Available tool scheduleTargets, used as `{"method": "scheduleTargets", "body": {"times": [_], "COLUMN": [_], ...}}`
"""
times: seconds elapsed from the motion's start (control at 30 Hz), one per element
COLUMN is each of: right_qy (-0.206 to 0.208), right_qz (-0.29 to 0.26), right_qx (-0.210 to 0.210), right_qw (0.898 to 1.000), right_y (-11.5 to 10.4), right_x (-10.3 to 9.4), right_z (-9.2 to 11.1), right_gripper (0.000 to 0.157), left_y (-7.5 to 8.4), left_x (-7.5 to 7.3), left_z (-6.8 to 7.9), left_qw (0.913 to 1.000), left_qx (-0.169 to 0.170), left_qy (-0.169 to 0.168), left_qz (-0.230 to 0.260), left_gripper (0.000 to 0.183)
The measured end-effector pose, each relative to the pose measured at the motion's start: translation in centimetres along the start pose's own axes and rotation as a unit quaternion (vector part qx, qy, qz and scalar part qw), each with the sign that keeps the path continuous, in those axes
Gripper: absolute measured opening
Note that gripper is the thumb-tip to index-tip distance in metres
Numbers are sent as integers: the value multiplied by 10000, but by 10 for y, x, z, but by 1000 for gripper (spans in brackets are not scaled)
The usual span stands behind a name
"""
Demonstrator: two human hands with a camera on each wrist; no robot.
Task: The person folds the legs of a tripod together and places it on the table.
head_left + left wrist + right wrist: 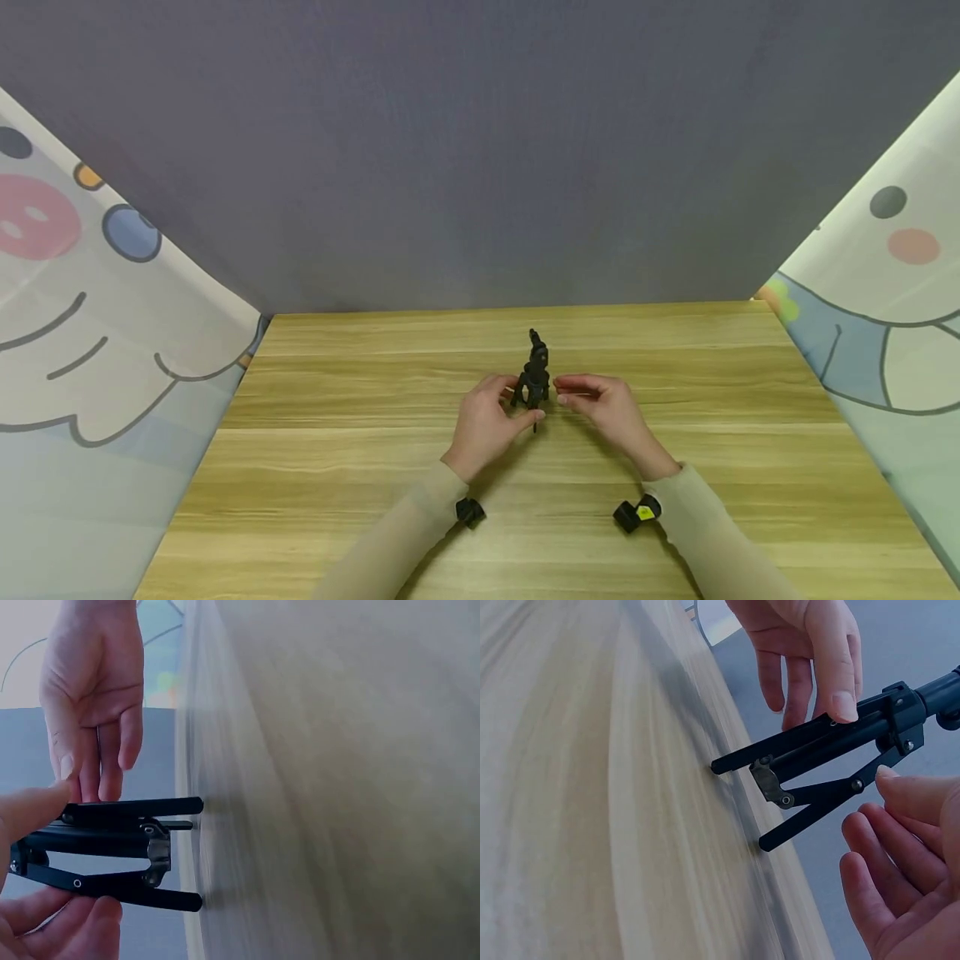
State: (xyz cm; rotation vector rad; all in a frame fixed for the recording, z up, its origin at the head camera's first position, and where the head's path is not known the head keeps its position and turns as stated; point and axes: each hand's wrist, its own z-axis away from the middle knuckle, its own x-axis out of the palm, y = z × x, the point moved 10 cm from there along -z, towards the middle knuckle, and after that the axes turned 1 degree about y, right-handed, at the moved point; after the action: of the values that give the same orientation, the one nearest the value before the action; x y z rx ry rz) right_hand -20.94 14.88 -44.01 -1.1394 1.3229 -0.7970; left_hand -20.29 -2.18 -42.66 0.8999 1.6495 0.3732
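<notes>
A small black tripod stands on the wooden table with its legs partly spread. My left hand holds it from the left. In the left wrist view its thumb lies along one leg and its fingers sit against another leg of the tripod. On the other side my right hand is close by, fingers loosely bent and thumb apart from them. The right wrist view has that thumb right at a hinged leg of the tripod, with the other fingers beside it, gripping nothing.
The wood-grain table ends at a plain grey-blue panel at the back. Printed cartoon curtains hang along the left and right sides. A black camera is strapped at the left wrist, another at the right wrist.
</notes>
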Motion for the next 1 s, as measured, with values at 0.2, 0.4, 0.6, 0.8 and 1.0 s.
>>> {"method": "scheduleTargets", "body": {"times": [0.2, 0.4, 0.6, 0.8, 1.0], "right_qy": [44, -14, 27, 148, 342], "right_qz": [-67, -52, 116, 164, 443], "right_qx": [-18, -60, -165, -310, -499], "right_qw": [10000, 10000, 9998, 9993, 9972], "right_y": [7, -18, -27, -7, -2], "right_x": [0, 1, 3, 3, 3], "right_z": [-1, 4, 6, -1, -1], "right_gripper": [27, 26, 17, 9, 5], "left_y": [-6, -16, -22, -24, -24], "left_x": [3, 10, 16, 20, 25], "left_z": [-4, -11, -16, -19, -18], "left_qw": [9984, 9858, 9669, 9608, 9557], "left_qx": [76, 284, 345, 305, 193], "left_qy": [-373, -1084, -1526, -1762, -1824], "left_qz": [420, 1252, 2014, 2118, 2301], "left_gripper": [55, 55, 52, 53, 50]}}
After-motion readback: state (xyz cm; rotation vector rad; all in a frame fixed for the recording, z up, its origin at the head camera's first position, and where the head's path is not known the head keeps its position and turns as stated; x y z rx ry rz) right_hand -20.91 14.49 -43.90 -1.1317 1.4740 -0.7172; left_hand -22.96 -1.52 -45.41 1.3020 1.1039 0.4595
